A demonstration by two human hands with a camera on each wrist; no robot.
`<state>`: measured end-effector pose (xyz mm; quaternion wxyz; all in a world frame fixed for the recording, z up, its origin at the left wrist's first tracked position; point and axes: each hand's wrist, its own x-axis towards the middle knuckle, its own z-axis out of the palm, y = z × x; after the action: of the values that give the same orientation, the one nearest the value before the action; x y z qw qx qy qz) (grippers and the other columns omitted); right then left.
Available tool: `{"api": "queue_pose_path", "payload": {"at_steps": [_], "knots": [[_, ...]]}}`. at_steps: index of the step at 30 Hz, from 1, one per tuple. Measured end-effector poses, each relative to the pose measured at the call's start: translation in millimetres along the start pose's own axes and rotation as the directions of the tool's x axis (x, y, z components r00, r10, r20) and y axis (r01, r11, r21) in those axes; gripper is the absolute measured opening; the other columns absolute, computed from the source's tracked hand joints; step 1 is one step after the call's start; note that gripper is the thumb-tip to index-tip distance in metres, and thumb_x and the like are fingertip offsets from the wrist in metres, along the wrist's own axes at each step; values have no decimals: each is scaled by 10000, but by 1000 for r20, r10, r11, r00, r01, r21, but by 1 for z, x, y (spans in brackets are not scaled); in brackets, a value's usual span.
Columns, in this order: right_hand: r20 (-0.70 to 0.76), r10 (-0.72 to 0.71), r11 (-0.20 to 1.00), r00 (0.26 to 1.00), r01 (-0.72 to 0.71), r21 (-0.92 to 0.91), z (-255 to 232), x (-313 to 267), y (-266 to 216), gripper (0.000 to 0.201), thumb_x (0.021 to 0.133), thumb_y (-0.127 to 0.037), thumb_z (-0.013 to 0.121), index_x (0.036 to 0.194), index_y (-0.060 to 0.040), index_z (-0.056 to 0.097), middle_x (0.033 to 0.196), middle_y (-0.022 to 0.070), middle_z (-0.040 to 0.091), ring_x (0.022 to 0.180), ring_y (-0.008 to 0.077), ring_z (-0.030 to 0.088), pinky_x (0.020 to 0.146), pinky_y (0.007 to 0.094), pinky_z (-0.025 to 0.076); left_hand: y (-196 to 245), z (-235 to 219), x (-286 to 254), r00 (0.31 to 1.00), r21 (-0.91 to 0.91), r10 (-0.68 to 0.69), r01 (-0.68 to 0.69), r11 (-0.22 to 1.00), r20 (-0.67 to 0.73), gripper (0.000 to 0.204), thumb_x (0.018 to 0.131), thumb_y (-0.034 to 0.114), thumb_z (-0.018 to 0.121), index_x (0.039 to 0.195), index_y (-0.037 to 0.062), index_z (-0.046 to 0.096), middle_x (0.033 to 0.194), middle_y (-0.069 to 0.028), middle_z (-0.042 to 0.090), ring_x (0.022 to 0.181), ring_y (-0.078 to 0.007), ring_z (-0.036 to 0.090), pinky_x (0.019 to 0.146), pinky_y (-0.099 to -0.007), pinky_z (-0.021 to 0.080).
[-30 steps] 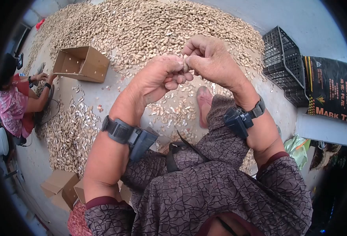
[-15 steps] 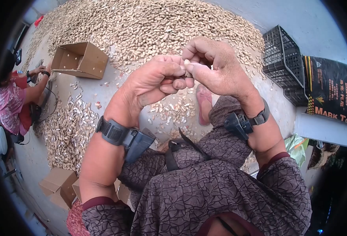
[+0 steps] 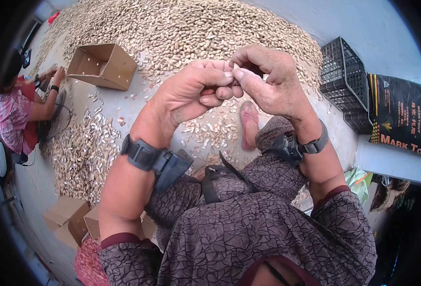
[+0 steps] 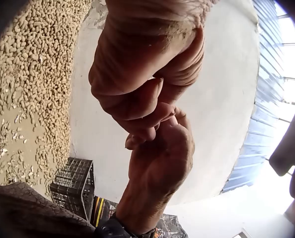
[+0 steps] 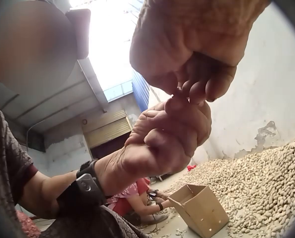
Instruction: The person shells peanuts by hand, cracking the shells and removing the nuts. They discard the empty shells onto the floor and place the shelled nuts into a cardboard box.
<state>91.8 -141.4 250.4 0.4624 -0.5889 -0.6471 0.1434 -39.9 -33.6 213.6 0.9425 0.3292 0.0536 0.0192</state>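
Observation:
In the head view a small pale peanut point(image 3: 235, 69) sits between the fingertips of both hands, mostly covered by them. The left hand point(image 3: 196, 90) pinches it from the left with thumb and curled fingers. From the right, the right hand point(image 3: 272, 81) holds its thumb and forefinger against it. Both wrist views show the left hand point(image 4: 142, 69) and right hand point(image 5: 192, 44) meeting at the fingertips, where the peanut is hidden. Beyond the hands lies a large heap of peanuts point(image 3: 181, 33); below them, shells and loose pieces point(image 3: 210, 128) are scattered on the floor.
A cardboard box point(image 3: 119, 69) stands left of the heap, near a seated person point(image 3: 19, 109). Another pile of peanuts and shells point(image 3: 84, 157) lies at left. Black crates point(image 3: 344, 76) and a black printed bag point(image 3: 401, 114) are at right, with folded cardboard point(image 3: 69, 217) at lower left.
Both hands have shifted slightly, staying joined at the fingertips. Less of the peanut shows now than half a second ago. The person at left has moved their hands a little.

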Motion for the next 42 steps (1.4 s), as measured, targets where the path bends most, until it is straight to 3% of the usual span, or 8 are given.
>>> {"api": "queue_pose_path", "payload": {"at_steps": [5, 10, 16, 24, 34, 36, 41, 42], "knots": [[43, 4, 1000, 999, -4, -3, -1, 5, -5, 81, 682, -49, 506, 709, 6, 560, 525, 46, 489, 471, 85, 483, 420, 247, 388, 2, -1, -4, 999, -13, 10, -9, 1000, 44, 143, 821, 29, 480, 934, -51, 510, 774, -113, 577, 582, -42, 514, 377, -103, 342], [81, -194, 974, 978, 202, -104, -3, 17, -6, 79, 681, -42, 506, 696, 0, 572, 536, 59, 514, 458, 97, 496, 418, 257, 401, 6, 2, -9, 1000, 35, -20, 20, 999, 0, 150, 830, 50, 486, 937, -52, 510, 775, -123, 582, 573, -45, 517, 382, -99, 350], [146, -229, 970, 962, 238, -45, -8, 33, -5, 96, 685, -61, 513, 714, -1, 581, 550, 77, 525, 436, 106, 489, 414, 263, 400, 12, 0, -8, 995, -40, 38, -35, 999, 96, 142, 829, 56, 481, 929, -44, 495, 783, -125, 569, 557, -41, 487, 387, -106, 344], [284, -308, 950, 908, 312, 32, -7, 53, 8, 125, 725, -76, 561, 827, -19, 605, 683, 49, 565, 567, 108, 516, 495, 237, 402, 16, 0, -14, 979, -59, 204, -205, 977, -22, 199, 778, 43, 454, 944, -66, 468, 765, -92, 512, 539, -31, 393, 398, -111, 282], [285, -398, 915, 872, 401, 48, 2, 65, 33, 122, 700, -67, 563, 804, -8, 589, 689, 66, 562, 603, 157, 556, 518, 271, 439, 16, -6, -2, 948, -30, 154, -169, 985, -278, 192, 713, -9, 397, 869, -53, 501, 694, -61, 497, 520, -57, 401, 402, -155, 281], [315, -166, 981, 935, 125, 147, -1, 62, 37, 101, 711, -69, 561, 786, -5, 579, 672, 49, 561, 602, 124, 548, 508, 255, 427, 16, -8, -1, 935, 16, 122, -124, 992, -334, 188, 717, -12, 397, 863, -50, 508, 694, -69, 509, 516, -57, 401, 397, -157, 281], [298, -81, 983, 951, 26, 184, 4, 54, 83, 108, 682, -125, 574, 707, -21, 569, 554, 69, 509, 489, 101, 470, 463, 252, 396, 21, -22, -4, 839, -62, 101, -159, 985, -535, 170, 808, 58, 401, 862, -48, 522, 680, -64, 517, 503, -67, 399, 374, -164, 263], [460, 34, 984, 887, -110, 139, 4, 51, 96, 139, 697, -159, 584, 712, -22, 575, 565, 85, 521, 502, 118, 492, 475, 264, 405, 22, -25, -7, 850, -90, 103, -174, 981, -516, 201, 849, 115, 405, 862, -44, 526, 672, -59, 508, 499, -67, 392, 375, -166, 255]]}}
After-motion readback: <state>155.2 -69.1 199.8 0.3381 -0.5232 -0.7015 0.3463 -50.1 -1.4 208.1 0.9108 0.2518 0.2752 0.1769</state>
